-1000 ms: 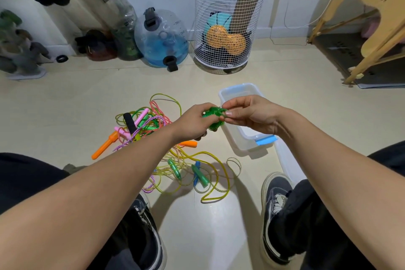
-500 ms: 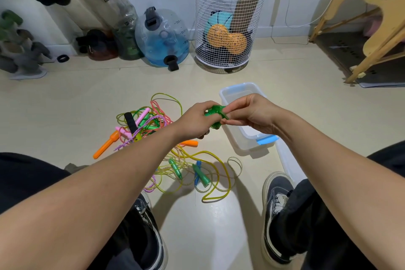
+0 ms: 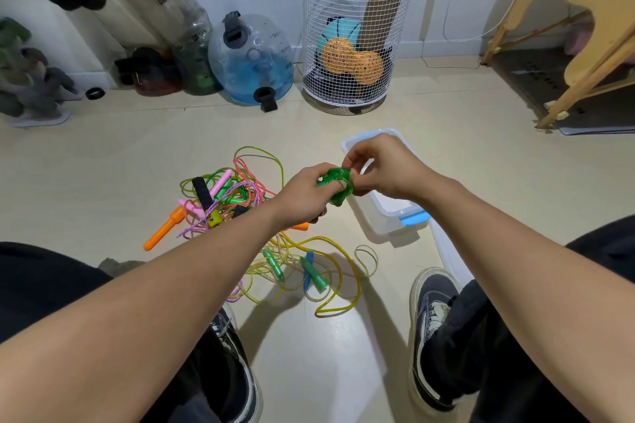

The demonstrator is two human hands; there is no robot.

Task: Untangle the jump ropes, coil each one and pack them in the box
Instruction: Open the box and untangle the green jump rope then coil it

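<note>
The pale floor (image 3: 103, 182) takes up most of the room in front of the person, with a white wire basket (image 3: 357, 27) and a blue water jug (image 3: 252, 58) standing against the far wall, well away from the work. On the floor, left of centre, lies the tangle of jump ropes (image 3: 240, 203) — orange, pink, yellow and green handles knotted through loose loops that trail back toward the person's shoes. Just right of it sits the clear plastic box (image 3: 388, 213), its long axis running away from the person and slightly left, its open top facing up.

Above the near-left rim of that box the two hands meet on a small green coil (image 3: 335, 185). The left hand (image 3: 302, 192) grips the bundle from the left side; the right hand (image 3: 381, 168) pinches it from the right, fingers curled over the last turns, so both are clamped on the same coil. The box lies directly below and a little right of the hands, and the right hand is the nearer to it — nothing stands between the coil and the opening. I'd judge this rope nearly ready to drop in, while the pile is still untouched work.
</note>
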